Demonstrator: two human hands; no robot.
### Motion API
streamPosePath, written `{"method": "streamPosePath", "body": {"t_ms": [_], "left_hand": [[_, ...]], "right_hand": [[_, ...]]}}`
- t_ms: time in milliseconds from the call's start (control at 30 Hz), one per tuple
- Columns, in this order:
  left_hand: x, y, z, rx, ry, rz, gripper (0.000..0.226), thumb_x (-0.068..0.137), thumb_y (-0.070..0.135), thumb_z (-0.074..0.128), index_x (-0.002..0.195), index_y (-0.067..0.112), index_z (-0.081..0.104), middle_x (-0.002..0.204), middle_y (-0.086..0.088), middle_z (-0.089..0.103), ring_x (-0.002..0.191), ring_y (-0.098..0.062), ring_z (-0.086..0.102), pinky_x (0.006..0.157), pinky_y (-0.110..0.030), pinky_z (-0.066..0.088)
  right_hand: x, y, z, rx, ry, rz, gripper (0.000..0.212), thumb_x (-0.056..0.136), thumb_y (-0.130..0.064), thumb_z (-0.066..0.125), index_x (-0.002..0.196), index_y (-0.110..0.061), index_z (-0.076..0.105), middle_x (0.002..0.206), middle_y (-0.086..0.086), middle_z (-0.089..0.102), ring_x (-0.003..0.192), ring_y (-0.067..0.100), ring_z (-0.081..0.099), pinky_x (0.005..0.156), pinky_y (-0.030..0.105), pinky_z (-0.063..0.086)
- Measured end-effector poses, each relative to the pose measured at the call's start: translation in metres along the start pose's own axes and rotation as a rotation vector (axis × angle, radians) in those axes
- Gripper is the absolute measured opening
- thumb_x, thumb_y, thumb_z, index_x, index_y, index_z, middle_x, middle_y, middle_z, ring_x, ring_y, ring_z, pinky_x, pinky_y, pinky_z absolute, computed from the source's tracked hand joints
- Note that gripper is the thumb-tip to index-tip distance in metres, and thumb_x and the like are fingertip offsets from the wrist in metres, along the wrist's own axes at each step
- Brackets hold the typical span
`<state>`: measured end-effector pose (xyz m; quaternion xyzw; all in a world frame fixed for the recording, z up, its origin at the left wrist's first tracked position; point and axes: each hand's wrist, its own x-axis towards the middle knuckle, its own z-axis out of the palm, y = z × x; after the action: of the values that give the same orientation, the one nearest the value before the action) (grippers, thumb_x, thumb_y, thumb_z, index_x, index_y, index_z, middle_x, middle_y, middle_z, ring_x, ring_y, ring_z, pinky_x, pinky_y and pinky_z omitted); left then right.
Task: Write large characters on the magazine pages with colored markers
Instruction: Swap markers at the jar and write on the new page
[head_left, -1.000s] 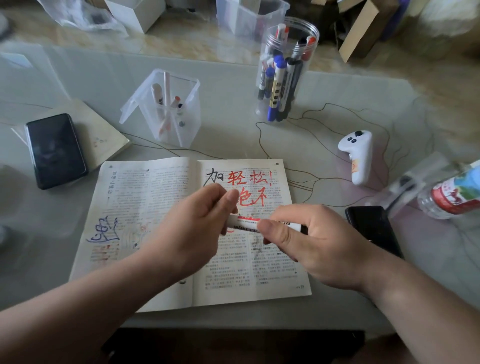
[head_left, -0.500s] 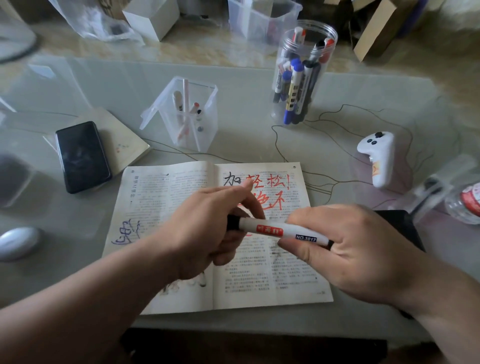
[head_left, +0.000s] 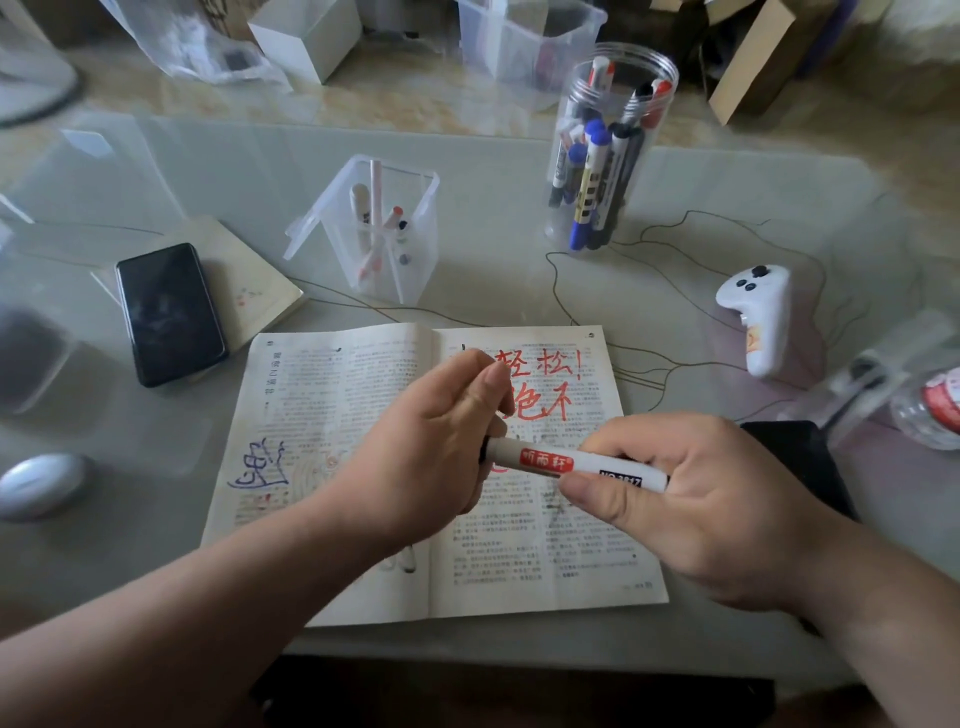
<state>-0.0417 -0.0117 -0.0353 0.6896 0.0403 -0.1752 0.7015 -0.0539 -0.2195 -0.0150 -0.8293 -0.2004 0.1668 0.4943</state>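
Marker (head_left: 576, 464) pinched by right fingers (head_left: 644, 441); left fingers (head_left: 462, 400) (curled) enclose its end.

Two hands (head_left: 415, 457) (head_left: 696, 504), one magazine (head_left: 322, 395), one marker jar (head_left: 558, 228)

Marker (head_left: 571, 464) tip behind L hand (head_left: 415, 457)

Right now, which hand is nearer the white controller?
Right. The right hand grips the marker below and left of the white controller; the left hand is farther left, over the magazine.
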Motion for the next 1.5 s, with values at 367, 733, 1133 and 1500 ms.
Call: {"method": "streamPosePath", "body": {"t_ms": [367, 733, 1133, 1500], "left_hand": [[-0.005, -0.003, -0.005, 0.828, 0.131, 0.444, 0.007, 0.089, 0.034, 0.067, 0.095, 0.03, 0.067, 0.088, 0.017, 0.056, 0.074, -0.01, 0.055, 0.061, -0.016, 0.042], [-0.023, 0.022, 0.023, 0.784, 0.081, 0.472, 0.012, 0.085, 0.021, 0.076, 0.084, 0.033, 0.073, 0.075, 0.03, 0.064, 0.061, -0.005, 0.06, 0.055, -0.012, 0.042], [-0.055, 0.127, 0.199, 0.925, -0.158, 0.65, 0.004, 0.087, 0.041, 0.07, 0.085, 0.038, 0.068, 0.074, 0.019, 0.066, 0.073, 0.005, 0.061, 0.056, -0.015, 0.049], [-0.2, 0.036, 0.481, 0.802, -0.956, 0.749, 0.015, 0.084, 0.021, 0.066, 0.083, 0.035, 0.069, 0.074, 0.027, 0.064, 0.071, 0.011, 0.059, 0.056, -0.004, 0.041]], "right_hand": [[0.011, 0.006, 0.0, 0.117, 0.294, 0.056, 0.008, 0.087, -0.012, 0.076, 0.081, -0.011, 0.072, 0.072, -0.005, 0.076, 0.063, 0.018, 0.065, 0.063, 0.029, 0.049], [0.005, -0.014, 0.005, 0.137, 0.31, -0.066, 0.005, 0.09, -0.015, 0.076, 0.087, -0.014, 0.071, 0.067, 0.007, 0.072, 0.06, 0.016, 0.066, 0.06, 0.03, 0.051], [-0.183, -0.06, -0.118, -0.221, 0.869, 0.018, 0.014, 0.083, -0.024, 0.08, 0.074, -0.023, 0.068, 0.066, -0.009, 0.068, 0.057, 0.006, 0.056, 0.055, 0.026, 0.042], [-0.523, -0.053, -0.091, -0.402, 1.493, 0.7, 0.014, 0.081, -0.028, 0.078, 0.075, -0.02, 0.068, 0.062, -0.007, 0.063, 0.052, 0.006, 0.053, 0.052, 0.023, 0.039]]}}
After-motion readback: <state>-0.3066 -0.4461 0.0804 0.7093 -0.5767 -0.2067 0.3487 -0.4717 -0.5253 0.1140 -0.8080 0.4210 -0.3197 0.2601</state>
